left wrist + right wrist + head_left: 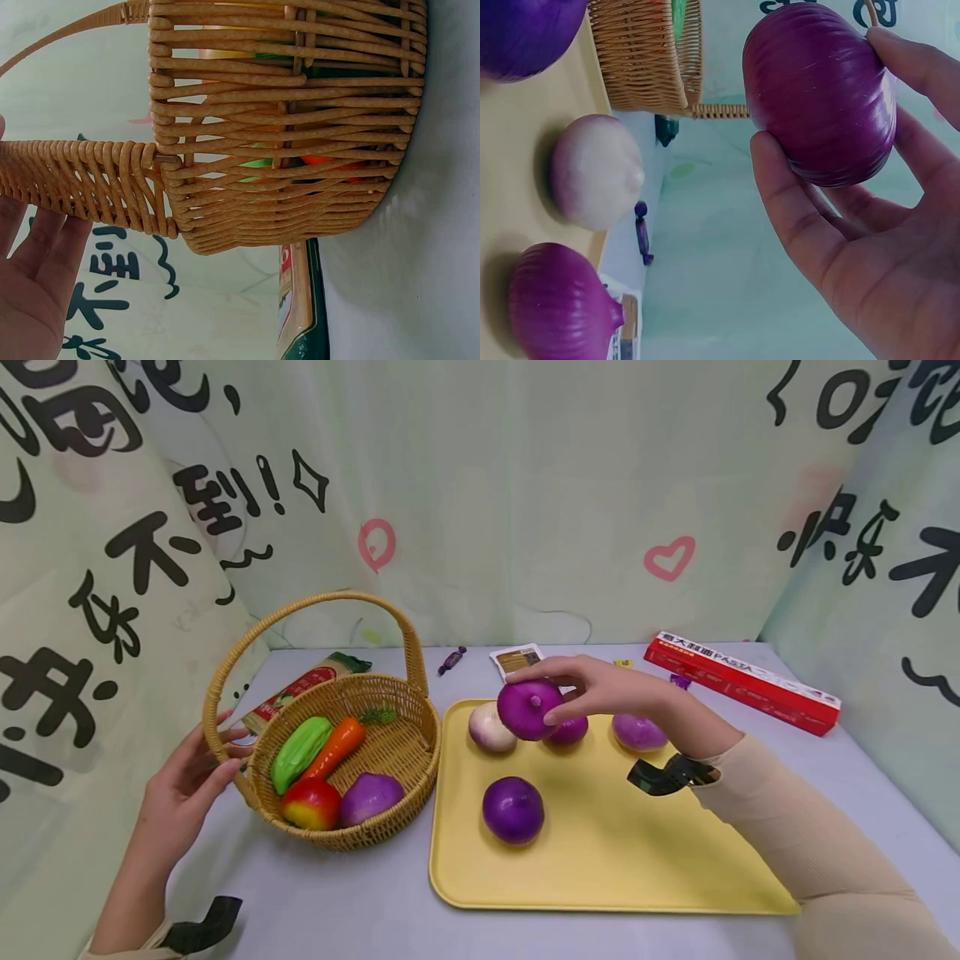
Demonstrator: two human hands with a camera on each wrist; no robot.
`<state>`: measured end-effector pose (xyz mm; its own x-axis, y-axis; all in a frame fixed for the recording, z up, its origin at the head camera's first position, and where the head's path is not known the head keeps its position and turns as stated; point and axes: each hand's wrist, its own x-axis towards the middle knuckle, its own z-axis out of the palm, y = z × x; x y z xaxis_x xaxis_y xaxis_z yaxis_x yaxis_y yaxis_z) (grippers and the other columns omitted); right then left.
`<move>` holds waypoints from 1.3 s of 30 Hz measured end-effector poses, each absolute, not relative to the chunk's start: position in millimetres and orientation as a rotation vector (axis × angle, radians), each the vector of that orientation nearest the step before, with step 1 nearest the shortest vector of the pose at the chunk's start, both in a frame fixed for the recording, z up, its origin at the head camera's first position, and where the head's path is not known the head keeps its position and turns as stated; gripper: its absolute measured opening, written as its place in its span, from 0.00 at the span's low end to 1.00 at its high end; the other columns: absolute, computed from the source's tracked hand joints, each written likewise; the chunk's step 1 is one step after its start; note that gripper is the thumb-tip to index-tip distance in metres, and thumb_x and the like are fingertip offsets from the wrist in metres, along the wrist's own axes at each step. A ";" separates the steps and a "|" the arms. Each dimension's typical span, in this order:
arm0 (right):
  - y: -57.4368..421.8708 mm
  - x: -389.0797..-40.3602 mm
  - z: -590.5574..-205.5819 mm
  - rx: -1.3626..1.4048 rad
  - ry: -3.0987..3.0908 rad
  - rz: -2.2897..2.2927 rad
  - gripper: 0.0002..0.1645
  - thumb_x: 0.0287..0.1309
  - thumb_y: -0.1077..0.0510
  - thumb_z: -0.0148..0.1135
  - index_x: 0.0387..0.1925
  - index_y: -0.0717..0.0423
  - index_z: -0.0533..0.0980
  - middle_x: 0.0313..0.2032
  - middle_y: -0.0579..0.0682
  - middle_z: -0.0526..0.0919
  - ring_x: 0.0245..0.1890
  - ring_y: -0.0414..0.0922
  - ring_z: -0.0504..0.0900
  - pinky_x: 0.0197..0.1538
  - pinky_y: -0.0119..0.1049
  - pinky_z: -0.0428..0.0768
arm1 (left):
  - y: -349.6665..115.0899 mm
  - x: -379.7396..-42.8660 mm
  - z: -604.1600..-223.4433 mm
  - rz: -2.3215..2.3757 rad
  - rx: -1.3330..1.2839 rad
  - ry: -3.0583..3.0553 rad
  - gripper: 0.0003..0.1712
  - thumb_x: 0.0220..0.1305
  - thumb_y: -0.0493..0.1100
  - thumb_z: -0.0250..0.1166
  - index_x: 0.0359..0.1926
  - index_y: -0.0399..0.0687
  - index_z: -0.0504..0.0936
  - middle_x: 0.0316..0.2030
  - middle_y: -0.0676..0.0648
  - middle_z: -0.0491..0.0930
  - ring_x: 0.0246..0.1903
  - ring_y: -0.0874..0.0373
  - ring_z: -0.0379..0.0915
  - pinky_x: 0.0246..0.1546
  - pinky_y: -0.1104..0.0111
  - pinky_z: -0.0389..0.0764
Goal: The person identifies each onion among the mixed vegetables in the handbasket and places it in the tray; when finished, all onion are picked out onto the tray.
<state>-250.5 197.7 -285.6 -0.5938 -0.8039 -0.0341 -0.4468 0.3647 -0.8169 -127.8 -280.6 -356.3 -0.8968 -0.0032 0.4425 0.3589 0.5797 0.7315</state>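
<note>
In the head view my right hand (600,689) holds a purple onion (525,708) above the yellow tray (600,877). The right wrist view shows thumb and fingertips around the onion's ribbed sides (821,97). My left hand (183,785) grips the handle of a wicker basket (431,752) at its left base, the thumb on the near side and the other fingers behind. Inside the basket lie a green ridged vegetable (302,753), a carrot (335,749), a red-yellow fruit (311,803) and a purple onion (371,798).
On the tray sit a whitish onion (491,729), a dark purple round vegetable (513,811) and two more purple onions, one (637,732) partly behind my right wrist. Behind them lie a red pasta box (742,681), a wrapped candy (452,660), a packet (516,658) and a bag (300,689).
</note>
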 end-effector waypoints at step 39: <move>255.4 -216.2 -367.3 -0.753 2.262 -1.094 0.28 0.57 0.52 0.63 0.61 0.40 0.71 0.59 0.51 0.74 0.58 0.50 0.70 0.51 0.33 0.75 | -280.5 -126.9 -357.5 -1.246 -0.254 -2.413 0.34 0.65 0.33 0.57 0.70 0.54 0.60 0.50 0.71 0.74 0.46 0.82 0.73 0.40 0.88 0.74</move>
<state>-216.2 255.4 -367.3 -0.7148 -0.6692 -0.2032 -0.2562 0.5209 -0.8143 -126.9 -280.5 -357.5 -0.8990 -0.0259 0.4371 0.3414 0.5838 0.7367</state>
